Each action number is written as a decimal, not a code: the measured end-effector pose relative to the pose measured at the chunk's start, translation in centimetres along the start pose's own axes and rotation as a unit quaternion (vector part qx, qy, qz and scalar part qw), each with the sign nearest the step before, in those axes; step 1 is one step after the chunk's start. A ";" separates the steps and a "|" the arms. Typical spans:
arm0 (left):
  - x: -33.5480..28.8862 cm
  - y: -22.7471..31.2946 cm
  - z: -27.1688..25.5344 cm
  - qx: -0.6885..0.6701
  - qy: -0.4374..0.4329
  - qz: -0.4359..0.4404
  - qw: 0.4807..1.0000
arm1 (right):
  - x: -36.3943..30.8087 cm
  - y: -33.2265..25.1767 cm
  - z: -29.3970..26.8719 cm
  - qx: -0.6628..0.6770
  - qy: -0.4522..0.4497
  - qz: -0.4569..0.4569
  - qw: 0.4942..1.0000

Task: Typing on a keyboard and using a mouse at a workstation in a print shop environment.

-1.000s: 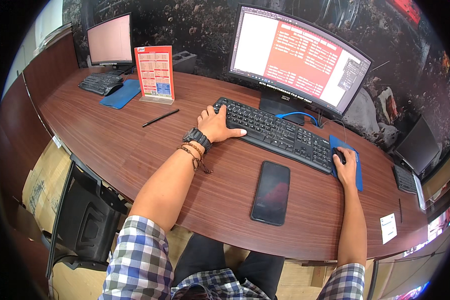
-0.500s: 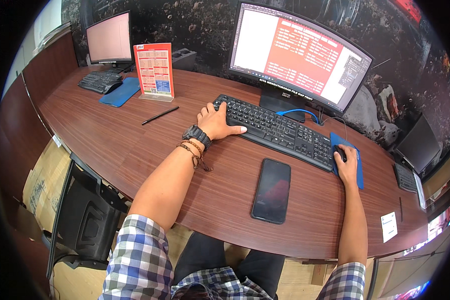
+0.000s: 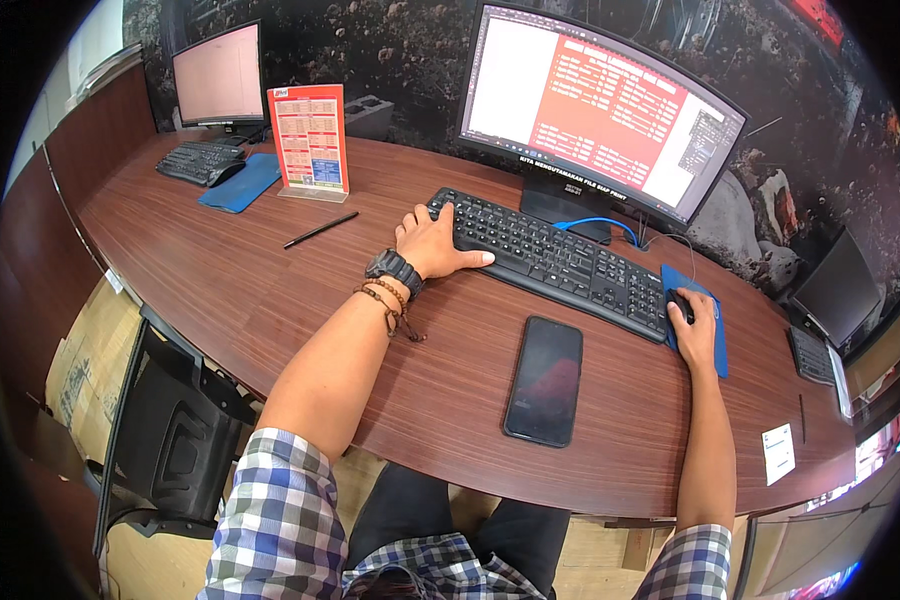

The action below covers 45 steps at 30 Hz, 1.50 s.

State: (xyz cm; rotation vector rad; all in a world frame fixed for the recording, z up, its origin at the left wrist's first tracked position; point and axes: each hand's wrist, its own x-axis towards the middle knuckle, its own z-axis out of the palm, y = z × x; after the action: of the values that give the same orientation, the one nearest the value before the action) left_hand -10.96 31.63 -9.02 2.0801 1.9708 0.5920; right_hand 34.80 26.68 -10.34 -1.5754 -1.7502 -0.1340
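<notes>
My left hand rests at the left end of a black keyboard, thumb stretched along its front edge and fingers spread over the keys. A dark watch and beaded bracelets circle that wrist. On a blue mouse pad at the right, my right hand is wrapped over a black computer mouse, mostly covered by the fingers. Behind the keyboard stands a curved monitor with a red page of white text on it. A dark smartphone lies screen up between my forearms.
A black pen and an upright red-and-white card stand are left of the keyboard. Farther left sit a second monitor, keyboard and pad. A paper slip lies far right; a black chair stands at the lower left.
</notes>
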 end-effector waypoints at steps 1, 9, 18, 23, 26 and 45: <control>0.0 0.0 0.0 -0.001 -0.002 -0.001 1.000 | 0.0 0.0 0.0 -0.002 0.001 -0.002 1.000; 0.1 -0.2 -0.1 -0.013 0.001 0.001 1.000 | 0.1 -0.2 0.2 0.002 -0.002 0.006 1.000; -1.1 4.0 2.8 -0.032 0.069 0.290 0.954 | 0.6 -0.4 0.3 -0.031 0.012 0.032 0.999; -1.4 5.6 3.5 -0.028 0.057 0.306 0.950 | 0.3 -0.5 0.4 -0.032 -0.002 0.031 0.999; -1.7 5.9 3.6 -0.019 0.059 0.303 0.951 | 0.1 -0.4 0.3 -0.022 0.002 0.027 0.999; -1.4 5.8 4.1 -0.040 0.092 0.324 0.941 | 0.1 -0.3 0.3 -0.015 0.002 0.017 1.000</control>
State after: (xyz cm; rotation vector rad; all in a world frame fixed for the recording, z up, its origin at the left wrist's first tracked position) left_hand -4.05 30.24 -10.43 2.6946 1.2620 0.9917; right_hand 34.37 26.82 -10.35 -1.6256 -1.7248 -0.1464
